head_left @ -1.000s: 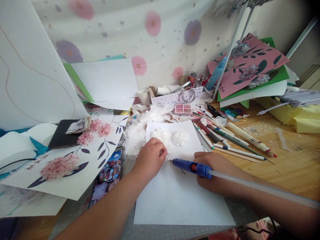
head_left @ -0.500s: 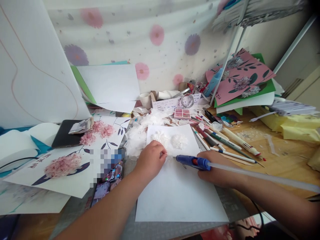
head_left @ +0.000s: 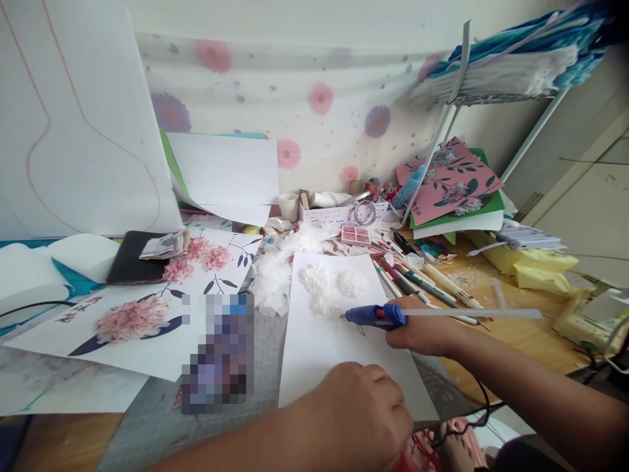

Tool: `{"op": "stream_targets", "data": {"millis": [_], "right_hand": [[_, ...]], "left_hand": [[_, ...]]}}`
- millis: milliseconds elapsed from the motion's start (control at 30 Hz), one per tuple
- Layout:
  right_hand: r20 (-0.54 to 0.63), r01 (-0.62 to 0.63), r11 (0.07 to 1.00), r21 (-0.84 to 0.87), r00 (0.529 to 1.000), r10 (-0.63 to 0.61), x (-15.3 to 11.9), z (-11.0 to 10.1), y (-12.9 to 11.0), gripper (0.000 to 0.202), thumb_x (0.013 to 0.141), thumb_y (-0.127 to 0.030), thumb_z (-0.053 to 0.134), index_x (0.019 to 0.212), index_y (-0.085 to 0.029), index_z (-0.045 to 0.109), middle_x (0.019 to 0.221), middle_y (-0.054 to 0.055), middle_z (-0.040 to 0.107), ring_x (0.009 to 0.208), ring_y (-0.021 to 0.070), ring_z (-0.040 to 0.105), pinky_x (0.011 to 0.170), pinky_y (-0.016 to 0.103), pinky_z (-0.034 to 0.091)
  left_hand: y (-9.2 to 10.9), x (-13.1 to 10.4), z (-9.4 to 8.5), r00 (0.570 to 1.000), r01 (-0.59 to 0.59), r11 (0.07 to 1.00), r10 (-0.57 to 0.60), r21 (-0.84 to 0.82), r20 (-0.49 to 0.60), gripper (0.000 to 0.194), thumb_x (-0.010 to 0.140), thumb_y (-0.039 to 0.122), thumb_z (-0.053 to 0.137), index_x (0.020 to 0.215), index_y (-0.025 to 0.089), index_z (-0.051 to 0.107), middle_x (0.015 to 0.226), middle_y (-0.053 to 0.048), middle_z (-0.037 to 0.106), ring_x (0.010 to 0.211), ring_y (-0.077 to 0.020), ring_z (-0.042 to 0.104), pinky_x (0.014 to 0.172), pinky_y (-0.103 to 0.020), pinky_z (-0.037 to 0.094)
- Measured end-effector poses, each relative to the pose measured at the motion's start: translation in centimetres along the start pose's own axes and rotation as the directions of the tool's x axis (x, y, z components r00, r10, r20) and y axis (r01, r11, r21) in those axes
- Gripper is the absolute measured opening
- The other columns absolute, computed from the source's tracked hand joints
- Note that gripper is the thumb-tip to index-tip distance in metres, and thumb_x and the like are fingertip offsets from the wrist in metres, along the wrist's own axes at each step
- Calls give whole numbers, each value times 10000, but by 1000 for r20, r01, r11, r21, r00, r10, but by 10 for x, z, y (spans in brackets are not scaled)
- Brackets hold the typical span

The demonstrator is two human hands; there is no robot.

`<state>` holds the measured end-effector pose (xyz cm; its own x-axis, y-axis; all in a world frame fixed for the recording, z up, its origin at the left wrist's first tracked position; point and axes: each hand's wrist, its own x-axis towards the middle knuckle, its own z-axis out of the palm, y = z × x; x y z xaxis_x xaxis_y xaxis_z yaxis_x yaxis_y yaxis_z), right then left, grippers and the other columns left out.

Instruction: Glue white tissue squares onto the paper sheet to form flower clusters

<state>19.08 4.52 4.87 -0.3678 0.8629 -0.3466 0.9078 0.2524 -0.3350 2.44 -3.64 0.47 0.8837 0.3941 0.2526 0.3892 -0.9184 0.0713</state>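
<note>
My right grip [head_left: 417, 324] was wrapped firmly around a blue glue gun [head_left: 373, 316], holding it over the right side of the white sheet [head_left: 322, 364]. Its nozzle pointed left, right beside the nearest of three fluffy white clusters [head_left: 352, 284]; whether the tip touched, I could not make out. A long translucent rod [head_left: 481, 313] stuck out behind the gun, past the sheet's right edge. My left grip [head_left: 361, 413] was loosely curled at the sheet's near end, back upward; with the palm hidden, I could not say whether it had anything in it.

The clusters sat toward the sheet's far end. I judged them almost weightless, soft and easily crushed, best pinched lightly low at the base. The gun seemed light, stiff and rather smooth, safest held by its handle, well away from the nozzle, which could be hot. Crumpled white tissue [head_left: 272, 282] lay left of the sheet's far end, and pens [head_left: 427, 285] spread over the tabletop [head_left: 466, 383] to its right.
</note>
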Motion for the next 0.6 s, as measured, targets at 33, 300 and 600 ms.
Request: {"op": "stream_targets", "data": {"millis": [33, 300, 600], "right_hand": [[18, -15, 1000, -17, 1000, 16, 1, -4, -3, 99, 608, -143, 570, 608, -169, 474, 540, -33, 413, 522, 96, 382, 457, 225, 265], [291, -115, 988, -102, 946, 140, 26, -43, -43, 152, 774, -252, 616, 687, -134, 574, 552, -48, 506, 474, 77, 464, 467, 216, 380], [-19, -147, 966, 214, 988, 155, -16, -72, 24, 100, 747, -239, 627, 764, -148, 587, 579, -32, 544, 478, 69, 479, 445, 194, 376]], "left_hand": [[3, 1, 6, 1000, -2, 1000, 2, 15, 5, 124, 820, 271, 534, 802, 156, 575, 859, -49, 630, 768, -201, 581, 568, -300, 455], [6, -1, -1, 993, 84, 996, -84, 1, 87, 202, 801, 324, 578, 884, 141, 593, 992, -101, 621, 960, -247, 561, 705, -332, 515], [7, -16, -19, 986, 162, 984, -159, -69, 41, 90, 753, 296, 622, 773, 209, 608, 773, -27, 663, 702, -206, 615, 613, -314, 516]]}}
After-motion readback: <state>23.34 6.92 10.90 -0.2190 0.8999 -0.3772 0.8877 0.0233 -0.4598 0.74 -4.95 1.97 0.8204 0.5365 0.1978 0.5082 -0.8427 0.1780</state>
